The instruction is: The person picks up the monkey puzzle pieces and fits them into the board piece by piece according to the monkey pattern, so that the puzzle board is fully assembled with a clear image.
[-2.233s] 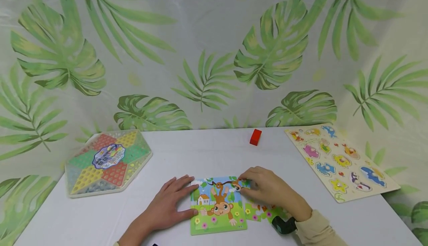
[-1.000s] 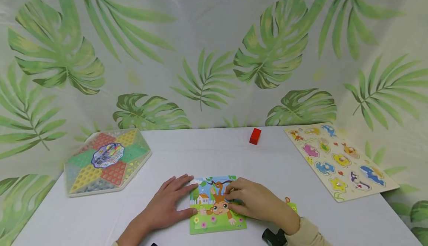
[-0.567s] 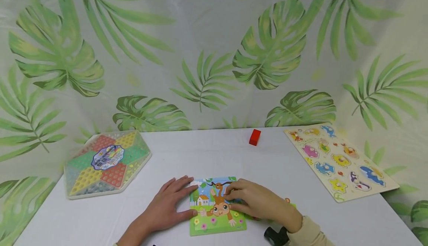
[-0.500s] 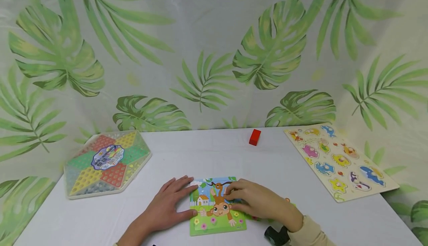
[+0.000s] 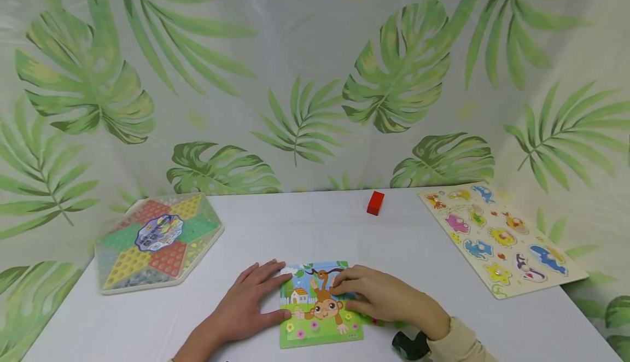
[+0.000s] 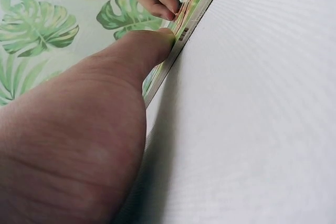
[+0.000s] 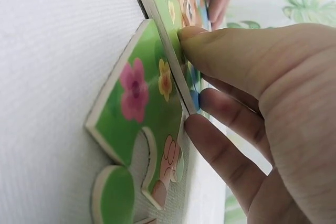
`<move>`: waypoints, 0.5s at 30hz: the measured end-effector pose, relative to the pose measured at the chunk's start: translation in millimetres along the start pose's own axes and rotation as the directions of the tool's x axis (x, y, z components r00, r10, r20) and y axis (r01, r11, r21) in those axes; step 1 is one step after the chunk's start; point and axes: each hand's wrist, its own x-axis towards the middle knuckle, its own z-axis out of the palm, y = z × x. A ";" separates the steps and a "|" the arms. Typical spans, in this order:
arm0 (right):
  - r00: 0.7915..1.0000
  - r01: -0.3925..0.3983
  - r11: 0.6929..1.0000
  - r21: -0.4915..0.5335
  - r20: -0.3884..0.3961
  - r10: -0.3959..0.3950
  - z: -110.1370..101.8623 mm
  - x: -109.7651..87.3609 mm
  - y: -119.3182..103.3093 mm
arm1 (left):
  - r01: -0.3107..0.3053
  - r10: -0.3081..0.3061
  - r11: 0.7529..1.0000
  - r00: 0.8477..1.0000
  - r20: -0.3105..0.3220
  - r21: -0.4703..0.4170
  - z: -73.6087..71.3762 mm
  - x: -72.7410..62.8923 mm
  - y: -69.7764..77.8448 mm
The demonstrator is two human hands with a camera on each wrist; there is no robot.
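Note:
A monkey jigsaw puzzle (image 5: 307, 329) lies flat on the white table. My left hand (image 5: 253, 299) rests along its left side, fingers extended and spread, the thumb on the board's edge. Over the puzzle's right side, my right hand (image 5: 379, 293) has bent fingers and pinches a puzzle piece mostly hidden beneath them. In the right wrist view the thumb (image 7: 197, 40) presses at the picture, while other fingertips (image 7: 197, 124) come down by the board's edge. A loose green puzzle piece (image 7: 113, 114) with a pink flower lies right beside the board, with more loose pieces below it.
A Chinese checkers set (image 5: 159, 241) in a clear case stands at the left. A red block (image 5: 375, 203) lies near the back edge. On the right is a wooden sea-animal peg board (image 5: 474, 247). A black device (image 5: 410, 345) sits at my right wrist.
My right hand moved left from the puzzle's upper right corner onto its right half, and lately shifted slightly rightward there. The left hand has stayed at the left edge.

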 end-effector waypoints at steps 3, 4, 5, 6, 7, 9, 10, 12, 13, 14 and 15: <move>1.000 -0.005 1.000 -0.001 0.003 0.005 -0.8 -0.2 0.3 | -0.001 0.001 1.000 1.000 0.007 0.003 -1.6 1.1 0.3; 1.000 -0.004 1.000 -0.003 0.003 0.004 -1.4 -0.2 0.1 | -0.002 0.002 1.000 1.000 0.008 0.007 -1.9 1.5 0.4; 1.000 -0.004 1.000 -0.004 0.005 0.004 -1.9 -0.3 0.1 | -0.005 0.005 1.000 1.000 0.008 0.009 -2.1 1.8 0.3; 1.000 -0.008 1.000 -0.001 0.009 0.008 -2.6 -0.4 0.1 | -0.006 0.005 1.000 1.000 0.007 0.009 -2.4 2.1 0.3; 1.000 -0.013 1.000 0.001 0.013 0.013 -3.7 -0.6 -0.1 | -0.007 0.007 1.000 1.000 0.005 0.010 -2.5 2.4 0.3; 1.000 -0.026 1.000 -0.002 0.017 0.026 -6.5 -1.3 0.0 | -0.007 0.007 1.000 1.000 0.000 0.008 -2.3 2.6 0.0; 0.999 -0.032 0.999 -0.002 0.015 0.032 -8.1 -1.7 0.1 | -0.007 0.007 1.000 1.000 -0.004 0.006 -1.8 2.7 -0.1; 0.999 -0.042 0.999 -0.003 0.005 0.042 -11.0 -2.7 1.1 | -0.002 0.002 1.000 1.000 -0.005 -0.007 -0.3 2.4 -0.4; 0.999 -0.042 0.999 -0.003 -0.002 0.042 -12.2 -3.3 1.8 | 0.002 -0.003 1.000 1.000 -0.003 -0.013 0.8 2.0 -0.6; 0.999 -0.043 0.999 -0.001 -0.011 0.043 -13.3 -4.1 2.5 | 0.008 -0.008 1.000 1.000 0.003 -0.018 1.9 1.7 -0.8; 0.999 -0.045 0.999 0.002 -0.019 0.045 -14.2 -5.0 3.3 | 0.013 -0.013 1.000 1.000 0.008 -0.022 3.0 1.3 -1.1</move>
